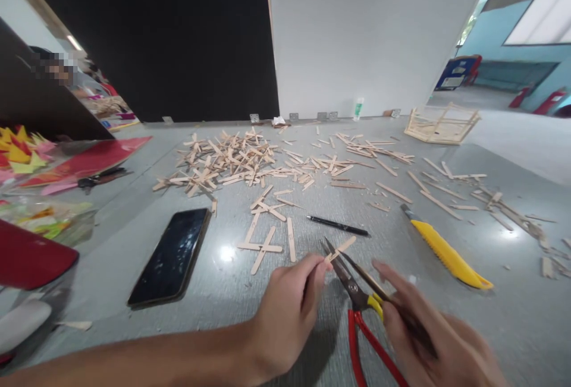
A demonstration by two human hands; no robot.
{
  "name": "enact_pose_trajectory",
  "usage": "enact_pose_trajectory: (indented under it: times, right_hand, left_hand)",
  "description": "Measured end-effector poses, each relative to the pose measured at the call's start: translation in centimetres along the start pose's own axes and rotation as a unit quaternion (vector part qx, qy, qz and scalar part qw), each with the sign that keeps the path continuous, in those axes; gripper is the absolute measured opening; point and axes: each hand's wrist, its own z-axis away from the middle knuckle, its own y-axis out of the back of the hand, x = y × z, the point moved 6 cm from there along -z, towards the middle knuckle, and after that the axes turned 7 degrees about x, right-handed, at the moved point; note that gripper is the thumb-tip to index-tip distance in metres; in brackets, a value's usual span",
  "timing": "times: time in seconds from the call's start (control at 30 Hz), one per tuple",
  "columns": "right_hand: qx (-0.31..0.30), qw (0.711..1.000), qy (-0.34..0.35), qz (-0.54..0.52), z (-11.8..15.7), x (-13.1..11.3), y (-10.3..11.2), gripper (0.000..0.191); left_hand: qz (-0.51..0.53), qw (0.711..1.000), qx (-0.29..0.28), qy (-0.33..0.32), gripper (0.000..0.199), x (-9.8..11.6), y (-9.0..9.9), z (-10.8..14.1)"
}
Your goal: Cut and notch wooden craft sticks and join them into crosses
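My left hand (289, 310) is closed, pinching one end of a short wooden craft stick (345, 245) with marks on it. My right hand (432, 327) is wrapped round a slim, dark pointed tool (368, 277); its exact kind is unclear. The tool's tip meets the stick near my left fingertips. Under and beside them is a pair of scissors (357, 295) with red handles and a yellow part, blades pointing to the stick. A black pen (338, 225) lies just beyond. Left of it are loose and crossed craft sticks (291, 239).
A yellow-handled cutter (446, 250) lies at right, a phone (169, 256) at left. Behind is a large heap of craft sticks (227, 158). A stick frame (441, 128) and glue stick (358, 109) stand near the white panel (357, 30). A person (84, 81) is at far left.
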Motion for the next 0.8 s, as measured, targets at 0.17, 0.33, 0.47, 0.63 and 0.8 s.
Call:
enact_pose_trajectory:
  times: [0.17, 0.33, 0.47, 0.63, 0.8]
  right_hand:
    - [-0.052, 0.997, 0.064, -0.004, 0.5, 0.1, -1.1, 0.049]
    - [-0.051, 0.995, 0.075, 0.032, 0.6, 0.1, -1.4, 0.044]
    - [-0.059, 0.988, 0.116, 0.085, 0.4, -0.7, -1.5, 0.047]
    - [-0.077, 0.968, 0.167, 0.169, 0.6, -1.8, -1.8, 0.081]
    - [-0.133, 0.956, 0.155, 0.210, 2.2, -1.3, -2.6, 0.102]
  left_hand:
    - [-0.080, 0.995, 0.016, -0.051, 0.033, 0.4, -0.2, -0.2]
    - [-0.168, 0.983, 0.007, -0.080, 0.037, 0.0, -0.8, 0.0]
    - [-0.253, 0.958, -0.005, -0.132, 0.037, 0.2, -1.3, 0.3]
    - [-0.285, 0.943, -0.026, -0.170, 0.031, 0.5, -1.8, 0.7]
    - [-0.295, 0.935, -0.042, -0.195, 0.031, 0.7, -2.0, 0.7]
